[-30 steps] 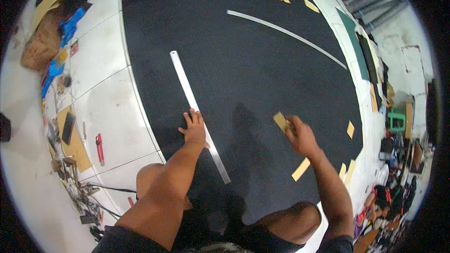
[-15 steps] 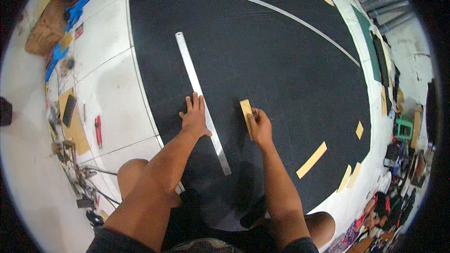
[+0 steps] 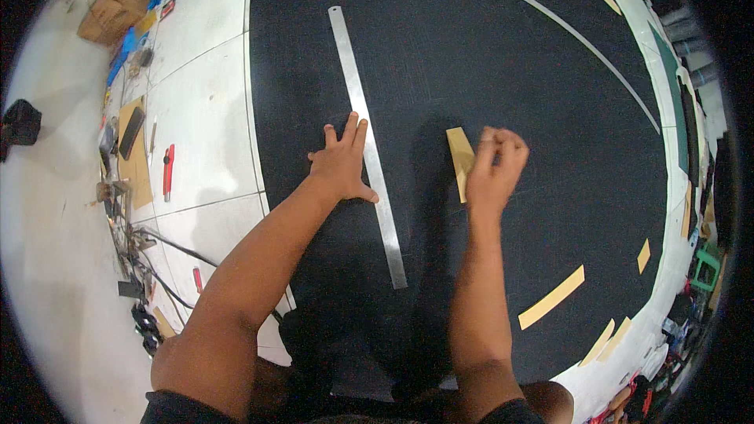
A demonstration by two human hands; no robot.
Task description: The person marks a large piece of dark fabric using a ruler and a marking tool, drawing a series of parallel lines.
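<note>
A long steel ruler point(image 3: 382, 224) lies on a wide black sheet point(image 3: 424, 39). My left hand point(image 3: 343, 162) rests with fingers spread on the sheet and across the ruler's edge, fingertips and thumb touching the metal. To the right, a short tan strip point(image 3: 457, 146) lies on the sheet, its right side partly covered by my right hand point(image 3: 499, 169). That hand is over the sheet beside the strip, fingers curled together in a pinch. Whatever is between its fingertips is too small to tell.
A long thin pale strip point(image 3: 565, 22) curves across the far right. Several tan pieces lie at the right, one strip point(image 3: 552, 298) nearest. On the white tiles at left are a red cutter point(image 3: 168, 173), a dark block on tan board point(image 3: 132, 133) and a cardboard box point(image 3: 116, 6).
My right hand has let go of the tan strip and moved slightly right, fingers now pinched. The view has shifted; my left hand remains on the ruler.
</note>
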